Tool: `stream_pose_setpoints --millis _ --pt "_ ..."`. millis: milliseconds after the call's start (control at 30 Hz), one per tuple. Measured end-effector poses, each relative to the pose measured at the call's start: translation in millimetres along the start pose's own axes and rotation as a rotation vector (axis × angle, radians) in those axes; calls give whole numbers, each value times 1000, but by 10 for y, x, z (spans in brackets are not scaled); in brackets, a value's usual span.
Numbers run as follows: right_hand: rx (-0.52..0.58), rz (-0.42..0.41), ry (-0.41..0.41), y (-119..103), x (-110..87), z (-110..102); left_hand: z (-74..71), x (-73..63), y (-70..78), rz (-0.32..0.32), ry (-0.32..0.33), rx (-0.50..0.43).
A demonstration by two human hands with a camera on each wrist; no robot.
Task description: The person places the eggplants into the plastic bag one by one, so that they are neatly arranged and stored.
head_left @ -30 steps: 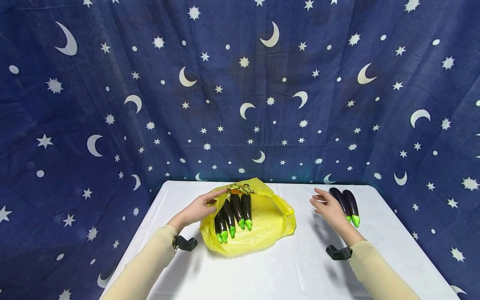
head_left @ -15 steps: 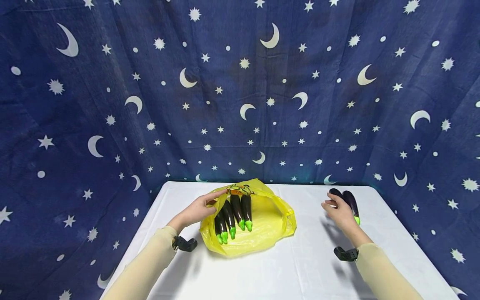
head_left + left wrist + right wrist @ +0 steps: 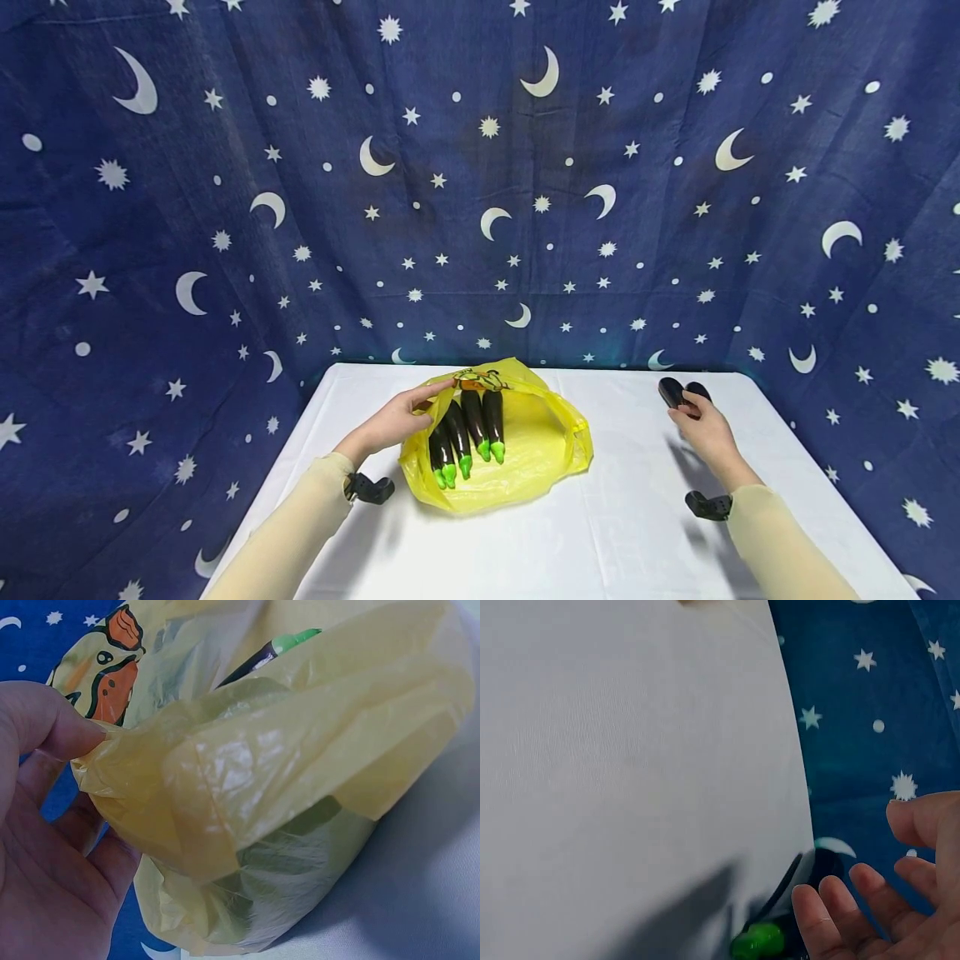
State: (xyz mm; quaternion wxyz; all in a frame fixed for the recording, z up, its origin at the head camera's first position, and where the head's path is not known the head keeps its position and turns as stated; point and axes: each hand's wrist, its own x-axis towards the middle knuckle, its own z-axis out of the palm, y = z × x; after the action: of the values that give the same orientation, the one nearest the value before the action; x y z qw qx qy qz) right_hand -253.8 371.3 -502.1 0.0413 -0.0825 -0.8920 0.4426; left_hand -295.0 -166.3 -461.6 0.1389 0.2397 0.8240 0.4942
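Observation:
A yellow plastic bag (image 3: 536, 479) lies on its side with its mouth facing me. Inside it several dark purple eggplants (image 3: 476, 421) with green stem ends lie side by side. My left hand (image 3: 393, 419) pinches the bag's rim between thumb and fingers, as the left wrist view shows at the gathered plastic (image 3: 124, 769). At the far right are two more eggplants (image 3: 670, 390). My right hand (image 3: 708, 432) is over them and covers their lower parts. The right wrist view shows its fingers (image 3: 840, 900) apart from the thumb, beside an eggplant's green stem end (image 3: 759, 941).
A white-covered table (image 3: 480, 554) carries everything. Behind and on both sides hangs a dark blue curtain (image 3: 637, 325) with moons and stars. A black strapped device (image 3: 371, 488) is worn on each wrist.
My right hand has moved right and come over the two eggplants at the right, covering their stem ends. My left hand and the bag stay where they were.

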Motion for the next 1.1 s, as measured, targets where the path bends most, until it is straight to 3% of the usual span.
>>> stream_pose_setpoints --millis 367,667,1100 --pt "-160 32 88 122 88 -232 -7 -2 -28 1 2 4" --pt "-192 138 75 206 126 -353 -10 -7 -18 -7 3 5" --pt "-264 160 59 388 197 -331 -9 9 -20 -2 5 27"
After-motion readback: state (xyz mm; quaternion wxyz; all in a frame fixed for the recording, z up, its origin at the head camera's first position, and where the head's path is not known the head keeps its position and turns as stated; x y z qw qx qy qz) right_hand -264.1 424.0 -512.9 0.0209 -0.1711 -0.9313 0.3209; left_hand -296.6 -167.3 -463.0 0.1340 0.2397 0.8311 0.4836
